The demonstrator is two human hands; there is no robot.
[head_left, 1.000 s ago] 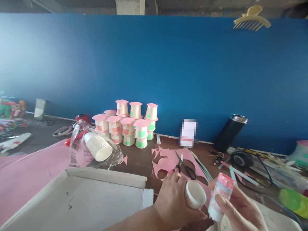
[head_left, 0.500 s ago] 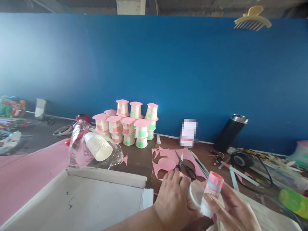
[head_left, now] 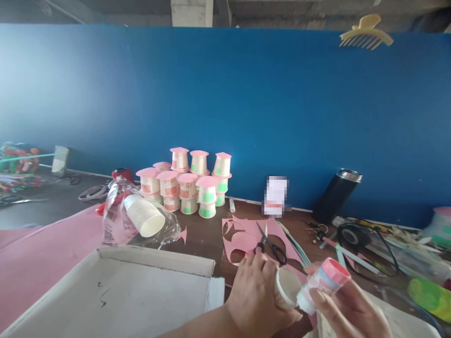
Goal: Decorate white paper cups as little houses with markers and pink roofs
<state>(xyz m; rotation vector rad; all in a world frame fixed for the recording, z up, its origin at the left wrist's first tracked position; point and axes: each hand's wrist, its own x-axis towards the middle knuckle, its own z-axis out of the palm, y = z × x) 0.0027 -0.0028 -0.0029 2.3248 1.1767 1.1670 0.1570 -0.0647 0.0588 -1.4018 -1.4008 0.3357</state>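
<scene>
My left hand (head_left: 252,292) is wrapped round a white paper cup (head_left: 289,286), tilted so that its round end faces the right hand. In my right hand (head_left: 357,305) is a glue stick (head_left: 321,285) with a pink end pointing up and right. Its white lower end is at the cup's rim; whether it touches is hard to tell. Just beyond the hands, black-handled scissors (head_left: 276,251) lie on a pink paper sheet (head_left: 282,231) with round holes cut in it. A loose pink disc (head_left: 243,241) rests there too.
Decorated cups with pink roofs (head_left: 188,185) stand stacked at the back. A bag of paper cups (head_left: 146,218) lies left, behind a white box lid (head_left: 141,291). A black flask (head_left: 336,195) leans against the blue wall (head_left: 257,103); cables and a clear tray (head_left: 391,249) are right.
My right hand has shifted slightly right, and the glue stick in it has tipped further over to the right. My left hand still grips the cup in nearly the same place.
</scene>
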